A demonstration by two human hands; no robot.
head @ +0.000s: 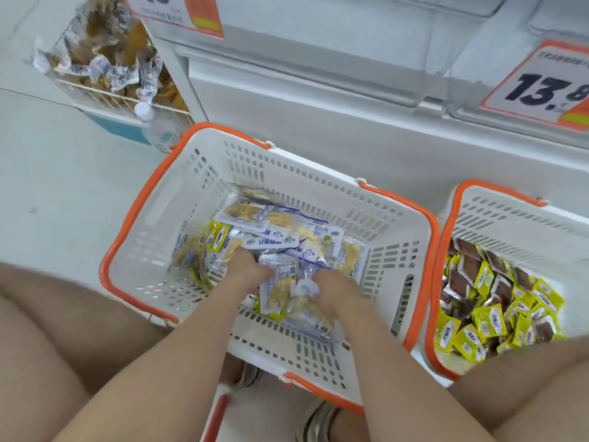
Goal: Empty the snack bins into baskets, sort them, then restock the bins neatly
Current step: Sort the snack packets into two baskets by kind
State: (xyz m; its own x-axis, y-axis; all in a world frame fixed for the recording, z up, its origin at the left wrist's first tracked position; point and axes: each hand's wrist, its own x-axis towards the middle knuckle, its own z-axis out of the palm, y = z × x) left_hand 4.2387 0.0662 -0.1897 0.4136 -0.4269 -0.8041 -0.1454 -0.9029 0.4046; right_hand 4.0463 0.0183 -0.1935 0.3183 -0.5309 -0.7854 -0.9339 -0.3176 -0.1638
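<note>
Both hands are down inside the white basket point(178, 199) with the orange rim, which stands on the floor point(63, 186) between the person's knees. A heap of pale packets point(287, 231), clear film with white and blue labels over light-coloured snacks, covers the basket's bottom from its middle to the near wall. The left hand point(245, 269) is sunk into the near-left part of the heap. Its fingers curl down among the packets and are hidden there, so I cannot tell whether it has hold of any. The right hand point(334, 291), near it toward the near-right, has its fingers closed round a bunch of the pale packets, which crumple against it. Packets lie between the two hands. A yellow-labelled packet point(218, 239) lies at the heap's left edge. Against the basket's right rim stands a second basket point(510, 218) holding yellow and brown packets point(497, 301) piled toward its near wall. At the far left a wire bin point(95, 90) holds wrapped snacks, with a water bottle point(156, 129) at its near corner. A price card point(538, 84) hangs at the far right
</note>
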